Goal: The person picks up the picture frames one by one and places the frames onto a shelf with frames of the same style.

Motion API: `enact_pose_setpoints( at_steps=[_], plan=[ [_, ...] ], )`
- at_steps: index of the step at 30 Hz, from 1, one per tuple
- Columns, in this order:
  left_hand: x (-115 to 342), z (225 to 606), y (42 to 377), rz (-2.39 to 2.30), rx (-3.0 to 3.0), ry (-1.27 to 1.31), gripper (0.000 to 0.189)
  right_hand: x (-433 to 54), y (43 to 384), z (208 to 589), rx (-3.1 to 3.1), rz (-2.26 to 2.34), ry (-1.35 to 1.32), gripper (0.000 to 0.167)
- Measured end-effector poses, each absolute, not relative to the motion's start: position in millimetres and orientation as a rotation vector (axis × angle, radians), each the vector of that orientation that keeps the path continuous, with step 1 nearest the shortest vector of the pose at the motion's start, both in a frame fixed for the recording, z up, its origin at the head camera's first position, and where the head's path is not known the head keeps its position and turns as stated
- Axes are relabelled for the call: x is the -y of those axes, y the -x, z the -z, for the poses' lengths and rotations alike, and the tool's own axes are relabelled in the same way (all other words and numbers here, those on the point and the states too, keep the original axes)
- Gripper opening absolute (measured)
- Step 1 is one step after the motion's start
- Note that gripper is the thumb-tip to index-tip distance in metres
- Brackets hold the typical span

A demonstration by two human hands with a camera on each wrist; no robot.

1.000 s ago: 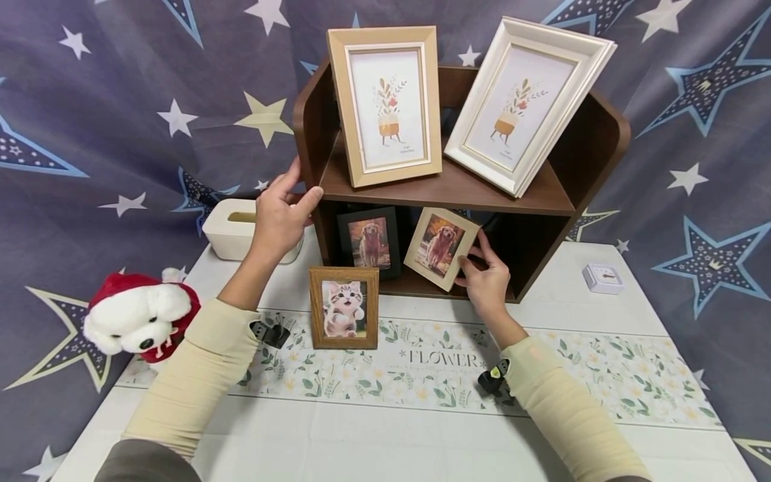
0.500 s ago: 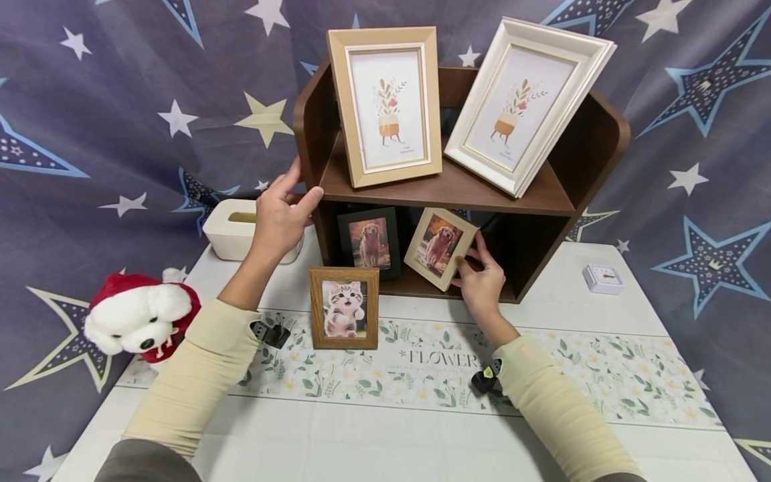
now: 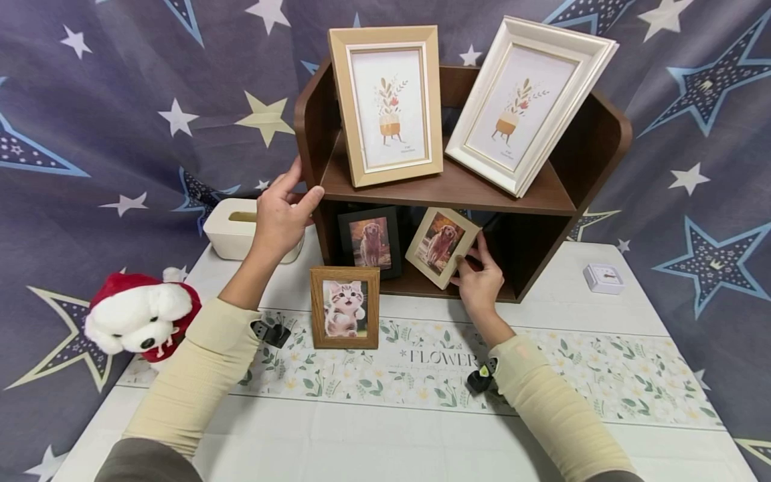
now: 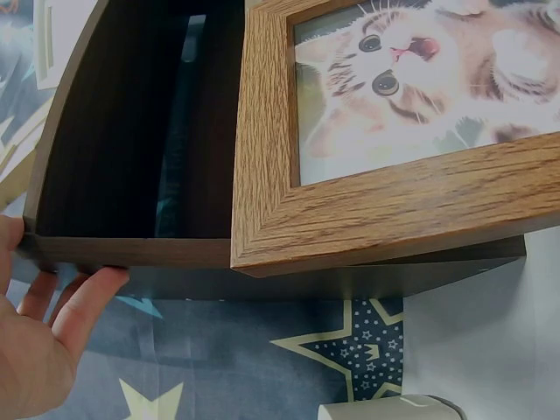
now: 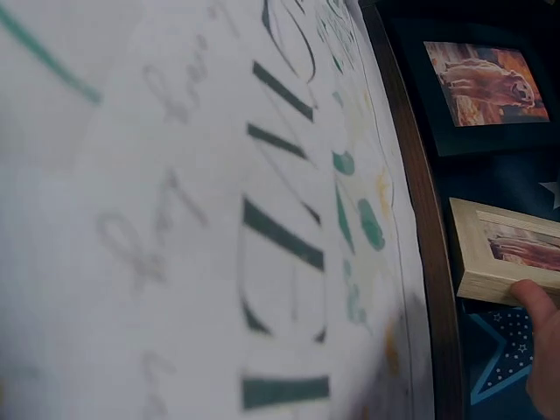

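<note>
My left hand [image 3: 282, 213] grips the left side panel of a dark brown two-tier shelf [image 3: 524, 205], its thumb on the front edge. On the lower tier, my right hand [image 3: 482, 282] pinches the right side of a small pale-wood picture frame [image 3: 442, 242] with a dog photo. This frame tilts clockwise; in the right wrist view the thumb presses the frame's edge [image 5: 490, 287]. To its left, a black picture frame [image 3: 370, 244] with a similar dog photo stands inside the shelf. A brown wooden frame [image 3: 346, 308] with a kitten picture stands on the table in front.
Two larger frames, one tan [image 3: 385, 107] and one white [image 3: 530, 104], stand on the upper tier; the white one leans right. A tissue box [image 3: 229, 231] and plush dog [image 3: 141, 314] are at left, a small white box [image 3: 604, 278] at right.
My right hand and wrist have shifted slightly left while keeping hold of the pale-wood picture frame. That frame stays nearly in place. My left hand has not visibly moved.
</note>
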State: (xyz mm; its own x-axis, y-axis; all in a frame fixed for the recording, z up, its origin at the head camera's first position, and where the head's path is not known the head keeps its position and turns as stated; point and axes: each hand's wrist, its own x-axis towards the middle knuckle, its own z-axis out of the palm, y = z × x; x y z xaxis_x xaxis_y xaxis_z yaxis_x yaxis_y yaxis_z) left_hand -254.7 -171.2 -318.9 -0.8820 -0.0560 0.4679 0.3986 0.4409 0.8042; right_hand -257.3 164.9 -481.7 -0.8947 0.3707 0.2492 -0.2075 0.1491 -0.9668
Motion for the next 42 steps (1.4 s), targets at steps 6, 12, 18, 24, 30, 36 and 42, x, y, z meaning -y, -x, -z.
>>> enact_pose_setpoints(
  at_steps=[6, 12, 18, 24, 30, 36, 42],
  plan=[
    [171.2, 319.7, 256.0, 1.435, 2.273, 0.282, 0.064, -161.9, 256.7, 484.7, 2.0, -1.748, 0.152, 0.071],
    [171.7, 320.4, 257.0, 1.434, 2.274, 0.281, 0.064, -159.0, 255.3, 481.7, 1.978, -1.738, 0.17, 0.071],
    [172.0, 320.0, 255.9, 1.449, 2.271, 0.282, 0.064, -148.5, 241.6, 458.8, 1.994, -1.749, 0.203, 0.068],
    [171.7, 320.2, 256.2, 1.461, 2.27, 0.283, 0.064, -146.6, 240.1, 457.3, 2.0, -1.746, 0.2, 0.068],
    [172.1, 319.6, 255.9, 1.464, 2.269, 0.28, 0.065, -149.7, 251.1, 471.9, 2.009, -1.748, 0.225, 0.068],
    [171.9, 317.9, 254.1, 1.472, 2.262, 0.281, 0.063, -151.9, 259.2, 485.2, 1.994, -1.754, 0.214, 0.07],
    [170.9, 319.0, 254.1, 1.473, 2.267, 0.281, 0.064, -152.8, 257.0, 486.6, 1.972, -1.761, 0.199, 0.073]
  ],
)
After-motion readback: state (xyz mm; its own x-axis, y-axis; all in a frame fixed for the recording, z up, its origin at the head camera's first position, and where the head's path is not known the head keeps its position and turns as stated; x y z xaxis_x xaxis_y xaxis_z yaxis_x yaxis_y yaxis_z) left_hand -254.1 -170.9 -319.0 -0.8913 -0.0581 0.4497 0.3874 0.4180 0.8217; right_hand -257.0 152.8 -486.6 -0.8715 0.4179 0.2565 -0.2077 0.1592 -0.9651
